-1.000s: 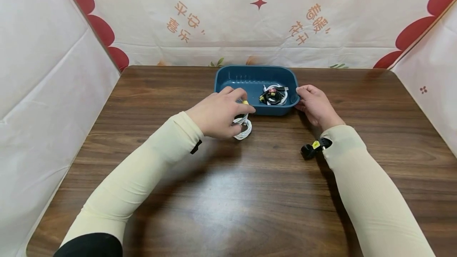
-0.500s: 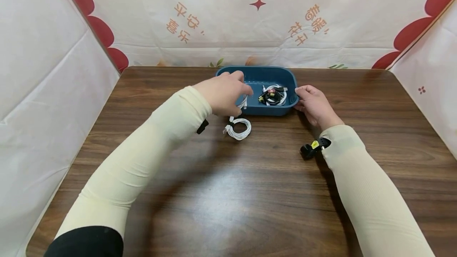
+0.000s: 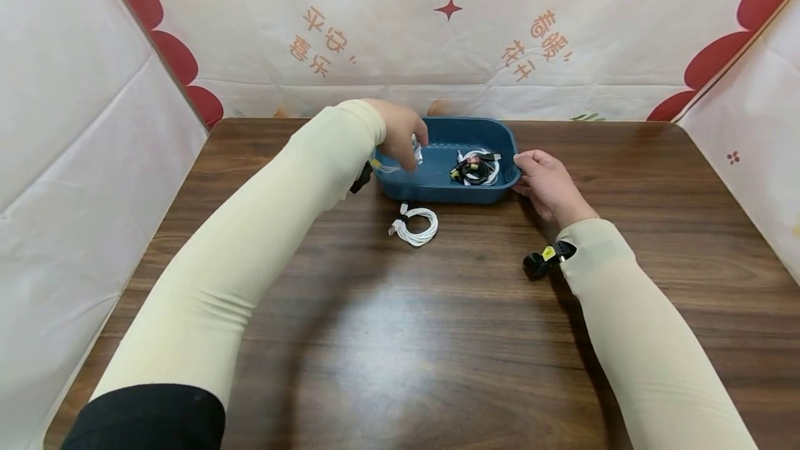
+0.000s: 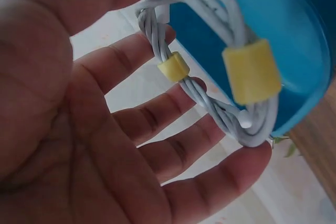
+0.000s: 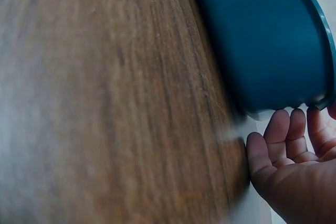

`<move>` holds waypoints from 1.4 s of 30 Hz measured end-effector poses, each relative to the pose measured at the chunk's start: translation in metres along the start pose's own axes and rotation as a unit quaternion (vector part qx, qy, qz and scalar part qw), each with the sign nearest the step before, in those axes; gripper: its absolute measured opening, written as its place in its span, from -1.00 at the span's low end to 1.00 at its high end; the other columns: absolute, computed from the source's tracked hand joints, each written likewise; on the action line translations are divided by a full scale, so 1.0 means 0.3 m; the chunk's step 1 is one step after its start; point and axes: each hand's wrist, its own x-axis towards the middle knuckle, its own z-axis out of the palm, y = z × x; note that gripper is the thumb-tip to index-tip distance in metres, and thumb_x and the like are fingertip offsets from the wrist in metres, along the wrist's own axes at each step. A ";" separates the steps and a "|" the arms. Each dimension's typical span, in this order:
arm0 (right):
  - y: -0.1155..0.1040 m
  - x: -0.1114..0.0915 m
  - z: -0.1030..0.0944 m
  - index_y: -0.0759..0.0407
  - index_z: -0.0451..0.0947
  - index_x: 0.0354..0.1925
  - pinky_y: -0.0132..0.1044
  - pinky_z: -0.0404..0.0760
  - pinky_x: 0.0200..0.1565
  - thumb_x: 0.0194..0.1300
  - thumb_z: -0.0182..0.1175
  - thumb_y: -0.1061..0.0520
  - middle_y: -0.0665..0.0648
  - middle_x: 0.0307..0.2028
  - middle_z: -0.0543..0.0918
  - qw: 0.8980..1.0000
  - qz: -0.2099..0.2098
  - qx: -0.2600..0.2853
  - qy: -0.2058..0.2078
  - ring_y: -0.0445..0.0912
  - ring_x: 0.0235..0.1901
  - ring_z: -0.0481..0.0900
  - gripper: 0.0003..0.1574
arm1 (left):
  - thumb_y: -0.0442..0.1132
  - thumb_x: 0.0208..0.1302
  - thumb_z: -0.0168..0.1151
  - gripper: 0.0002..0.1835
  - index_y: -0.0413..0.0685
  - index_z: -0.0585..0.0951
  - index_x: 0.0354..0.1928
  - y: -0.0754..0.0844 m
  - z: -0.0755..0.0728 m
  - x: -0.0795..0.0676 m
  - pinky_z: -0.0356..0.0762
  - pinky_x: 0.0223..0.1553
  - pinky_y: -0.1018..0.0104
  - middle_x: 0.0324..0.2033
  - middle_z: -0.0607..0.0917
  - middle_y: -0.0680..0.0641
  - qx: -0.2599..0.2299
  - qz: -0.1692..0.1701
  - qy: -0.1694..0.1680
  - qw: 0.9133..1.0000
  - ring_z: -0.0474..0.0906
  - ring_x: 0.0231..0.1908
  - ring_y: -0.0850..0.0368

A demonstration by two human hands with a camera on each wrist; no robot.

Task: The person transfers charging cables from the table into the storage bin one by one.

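Note:
My left hand (image 3: 400, 134) is over the left end of a blue plastic bin (image 3: 431, 193), pinching a coiled grey-white cable (image 4: 226, 14) between thumb and fingers. Two yellow bands (image 4: 252, 72) wrap that coil in the left wrist view. At the bin's right end, my right hand (image 3: 550, 182) holds the rim, thumb on top and fingers against the outer wall. Inside the bin, towards the right, lie coiled black and white cables (image 3: 478, 171). A second white cable (image 3: 417, 240), coiled with a black tie, lies on the table just in front of the bin.
The bin stands near the back edge of a brown wooden table (image 3: 387, 339). White printed cloth (image 3: 387, 40) hangs behind it and along both sides. A black wrist camera (image 3: 544, 261) is strapped by the right sleeve.
My left hand has lifted the banded cable away from the front of the bin and carried it up and left over the bin, uncovering the white coil on the table. My right hand stays put.

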 end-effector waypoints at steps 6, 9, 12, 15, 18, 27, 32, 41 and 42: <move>0.004 0.004 0.001 0.29 0.39 -0.06 -0.29 0.57 -0.10 0.53 0.04 0.01 0.06 -0.22 0.47 1.000 0.001 0.000 0.002 -0.20 -0.30 0.51 -0.67 | 0.10 0.39 0.13 -0.28 0.14 0.21 0.52 -0.041 -0.041 0.055 0.25 0.32 0.10 0.48 0.18 -0.02 -0.008 -0.011 -0.058 0.998 0.11 0.43 0.01; 0.004 0.004 0.002 0.29 0.40 -0.05 -0.29 0.57 -0.10 0.53 0.04 -0.01 0.06 -0.24 0.48 1.000 0.002 -0.008 0.006 -0.20 -0.30 0.51 -0.65 | 0.08 0.41 0.11 -0.25 0.09 0.14 0.55 -0.053 -0.066 0.082 0.20 0.36 0.09 0.49 0.16 -0.03 -0.030 -0.014 -0.088 0.996 0.10 0.45 -0.01; 0.003 0.005 0.005 0.28 0.40 -0.05 -0.28 0.57 -0.09 0.54 0.03 -0.02 0.06 -0.23 0.47 1.000 0.001 -0.015 0.007 -0.19 -0.30 0.51 -0.65 | 0.10 0.42 0.11 -0.24 0.12 0.12 0.56 -0.057 -0.083 0.104 0.19 0.37 0.08 0.50 0.14 -0.03 -0.057 -0.025 -0.107 0.992 0.10 0.45 -0.06; 0.002 0.005 0.005 0.27 0.40 -0.07 -0.29 0.57 -0.09 0.53 0.04 -0.01 0.04 -0.24 0.48 1.000 0.002 -0.010 0.006 -0.20 -0.30 0.51 -0.67 | 0.13 0.41 0.12 -0.24 0.19 0.13 0.55 -0.053 -0.089 0.140 0.19 0.37 0.10 0.51 0.13 0.00 -0.065 -0.033 -0.115 0.991 0.11 0.45 -0.06; 0.002 0.005 0.005 0.25 0.41 -0.08 -0.28 0.56 -0.08 0.53 0.05 -0.01 0.03 -0.24 0.48 1.000 0.003 -0.005 0.003 -0.21 -0.30 0.51 -0.69 | 0.17 0.39 0.12 -0.25 0.25 0.16 0.54 -0.048 -0.080 0.182 0.22 0.35 0.11 0.51 0.13 0.05 -0.066 -0.035 -0.114 0.991 0.13 0.45 -0.03; 0.001 0.004 -0.002 0.29 0.40 -0.03 -0.24 0.54 -0.02 0.53 0.05 -0.03 0.09 -0.17 0.46 1.000 0.006 -0.010 0.005 -0.18 -0.26 0.51 -0.62 | 0.16 0.39 0.12 -0.29 0.22 0.23 0.52 -0.040 -0.019 0.298 0.28 0.31 0.12 0.47 0.22 0.09 -0.079 -0.035 -0.062 0.994 0.17 0.42 0.07; 0.006 0.005 -0.002 0.29 0.40 -0.02 -0.24 0.55 -0.02 0.53 0.05 -0.04 0.10 -0.15 0.46 1.000 0.011 -0.011 0.006 -0.18 -0.27 0.51 -0.62 | 0.13 0.43 0.08 -0.30 0.14 0.21 0.53 -0.041 0.025 0.335 0.24 0.34 0.13 0.47 0.23 0.04 -0.074 -0.031 -0.041 0.996 0.16 0.42 0.07; 0.005 0.012 -0.003 0.28 0.40 0.00 -0.30 0.57 -0.04 0.54 0.03 -0.07 0.13 -0.09 0.40 1.000 0.009 -0.028 0.010 -0.13 -0.20 0.49 -0.59 | 0.08 0.44 0.12 -0.36 0.14 0.29 0.49 -0.061 0.083 0.368 0.24 0.34 0.12 0.42 0.32 0.04 -0.090 -0.052 -0.013 0.995 0.21 0.40 0.06; 0.005 0.012 -0.005 0.28 0.40 0.00 -0.30 0.57 -0.04 0.53 0.03 -0.07 0.14 -0.08 0.40 1.000 0.009 -0.028 0.010 -0.13 -0.20 0.48 -0.59 | 0.07 0.44 0.12 -0.36 0.15 0.28 0.50 -0.063 0.084 0.368 0.24 0.34 0.11 0.43 0.31 0.04 -0.093 -0.054 -0.018 0.994 0.20 0.40 0.06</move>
